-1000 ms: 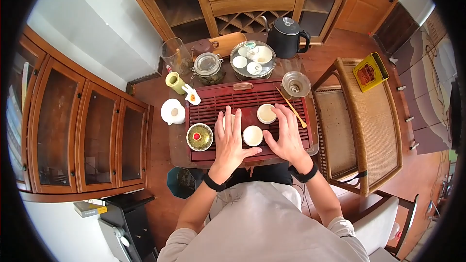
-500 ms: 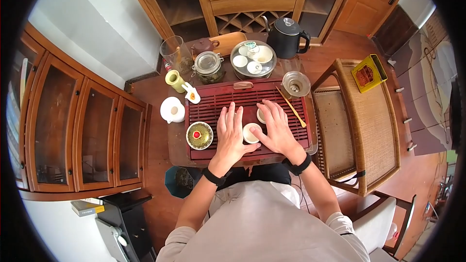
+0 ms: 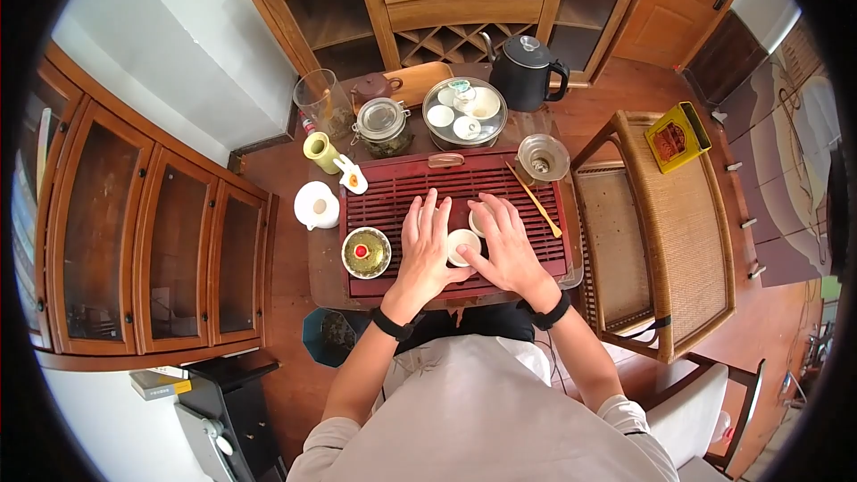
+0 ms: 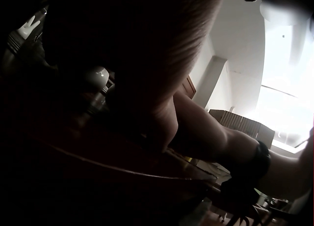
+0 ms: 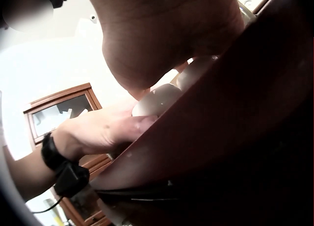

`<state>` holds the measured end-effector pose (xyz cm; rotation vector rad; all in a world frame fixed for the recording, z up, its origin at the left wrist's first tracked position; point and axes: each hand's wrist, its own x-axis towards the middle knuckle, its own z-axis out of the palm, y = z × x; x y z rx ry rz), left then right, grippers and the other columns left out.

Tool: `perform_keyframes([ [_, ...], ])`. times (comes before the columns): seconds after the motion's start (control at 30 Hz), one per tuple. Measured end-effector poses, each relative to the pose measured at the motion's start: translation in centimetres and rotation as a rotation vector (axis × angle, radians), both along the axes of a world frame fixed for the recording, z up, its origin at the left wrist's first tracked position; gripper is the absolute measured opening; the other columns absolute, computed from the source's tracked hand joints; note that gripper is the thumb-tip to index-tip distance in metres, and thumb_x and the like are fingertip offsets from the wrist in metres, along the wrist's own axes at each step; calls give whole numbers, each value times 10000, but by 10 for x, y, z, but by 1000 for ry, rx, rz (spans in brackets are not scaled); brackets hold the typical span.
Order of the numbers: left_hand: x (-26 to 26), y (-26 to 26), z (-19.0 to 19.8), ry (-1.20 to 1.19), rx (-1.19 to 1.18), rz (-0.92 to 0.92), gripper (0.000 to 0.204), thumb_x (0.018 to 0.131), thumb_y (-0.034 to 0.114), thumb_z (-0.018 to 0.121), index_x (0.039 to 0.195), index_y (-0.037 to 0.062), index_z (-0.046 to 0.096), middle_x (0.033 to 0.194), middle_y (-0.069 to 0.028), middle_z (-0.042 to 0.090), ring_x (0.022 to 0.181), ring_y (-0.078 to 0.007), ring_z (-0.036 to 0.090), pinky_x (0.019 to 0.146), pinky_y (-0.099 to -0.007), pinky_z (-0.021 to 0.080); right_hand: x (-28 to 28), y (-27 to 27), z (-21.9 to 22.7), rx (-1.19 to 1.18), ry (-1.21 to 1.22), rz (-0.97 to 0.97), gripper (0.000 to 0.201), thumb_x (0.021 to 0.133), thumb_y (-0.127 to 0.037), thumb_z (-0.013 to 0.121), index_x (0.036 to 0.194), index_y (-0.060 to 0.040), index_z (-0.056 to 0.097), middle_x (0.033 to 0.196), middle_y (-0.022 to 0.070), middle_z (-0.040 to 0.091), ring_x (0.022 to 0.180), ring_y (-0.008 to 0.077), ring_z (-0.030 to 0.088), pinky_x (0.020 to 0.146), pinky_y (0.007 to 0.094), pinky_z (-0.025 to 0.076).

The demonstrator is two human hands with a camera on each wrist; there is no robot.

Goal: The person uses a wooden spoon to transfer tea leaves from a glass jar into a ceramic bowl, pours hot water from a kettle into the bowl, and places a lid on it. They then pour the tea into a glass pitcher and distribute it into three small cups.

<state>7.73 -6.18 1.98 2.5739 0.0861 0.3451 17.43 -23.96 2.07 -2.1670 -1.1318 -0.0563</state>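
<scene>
On the slatted red-brown tea tray [image 3: 384, 201], small white teacups stand between the two hands. My left hand [image 3: 424, 250] lies along the left side of the front teacup [image 3: 458, 244], fingers stretched forward, thumb near its front. My right hand [image 3: 507, 248] reaches in from the right, its thumb at the front teacup's rim. Its fingers extend over the back teacup [image 3: 476, 225] and partly hide it. In the right wrist view the two teacups stand side by side beneath the right palm. The left wrist view is very dark.
A lidded bowl [image 3: 367, 263] with a red knob stands left on the tray; a bamboo tea pick [image 3: 540, 205] lies right. Around the tray are a white pot [image 3: 312, 207], glass jar [image 3: 382, 120], lidded cup container [image 3: 466, 112], black kettle [image 3: 528, 76] and glass cup [image 3: 543, 159].
The right hand has moved left and closer to the left hand, and the back teacup has shifted left toward the front one. The left hand has barely moved.
</scene>
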Motion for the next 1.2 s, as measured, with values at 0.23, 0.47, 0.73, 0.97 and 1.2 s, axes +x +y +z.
perform_keyframes([
  [0.23,3,3,-1,-27,-34,-80,1294,601,278,1002,1658,25,299,1734,-273,234,1582,-521,251,1292,-595,298,-1,-3,-2,-9,-22,22,786,1003,-493,700,1572,-14,446,1605,281,414,1470,496,404,1225,585,350],
  [0.47,-9,-2,6,-78,-58,16,1380,590,309,1033,1674,25,228,1741,-313,153,1568,-562,234,1274,-639,306,-12,-14,1,-33,-13,-88,919,964,-536,737,1615,0,372,1669,293,356,1485,500,398,1229,589,328],
  [0.73,-26,-9,6,-104,-187,85,1393,597,239,1043,1675,6,191,1736,-324,171,1561,-553,257,1267,-629,320,-20,-27,-3,-31,43,-136,1019,897,-528,812,1625,11,345,1672,274,374,1488,474,411,1212,590,317],
  [0.97,-26,0,8,-49,-145,-53,1310,665,127,1008,1676,12,182,1757,-268,191,1573,-501,273,1277,-578,335,-15,-27,5,-45,-12,-143,1066,839,-533,861,1613,1,359,1649,239,435,1477,443,442,1215,575,315],
  [1.2,-26,4,11,-75,-165,-26,1286,684,149,999,1679,28,193,1740,-256,247,1538,-486,321,1260,-569,347,-16,-27,-3,-13,-45,-138,1089,806,-552,885,1598,-4,376,1619,234,470,1463,437,457,1214,570,317],
])
